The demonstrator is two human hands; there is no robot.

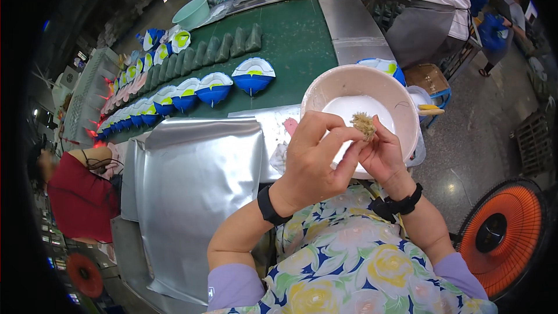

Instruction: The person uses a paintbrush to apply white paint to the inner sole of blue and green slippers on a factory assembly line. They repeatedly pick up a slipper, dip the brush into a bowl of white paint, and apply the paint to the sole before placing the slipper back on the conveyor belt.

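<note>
Green surface (pixel 290 35) beyond; both hands' fingers (pixel 346 135) (pixel 386 134) pinch tuft (pixel 363 125).

Pale pink basin (pixel 317 96), tan tuft (pixel 364 125), yellow-flowered garment (pixel 383 270)

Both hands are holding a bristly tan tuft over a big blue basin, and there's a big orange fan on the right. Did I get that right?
Almost! The head view shows that the basin is pale pink, not blue. The rest is right: the left hand and right hand hold the bristly tan tuft over it, and a big orange fan is on the right.
</note>
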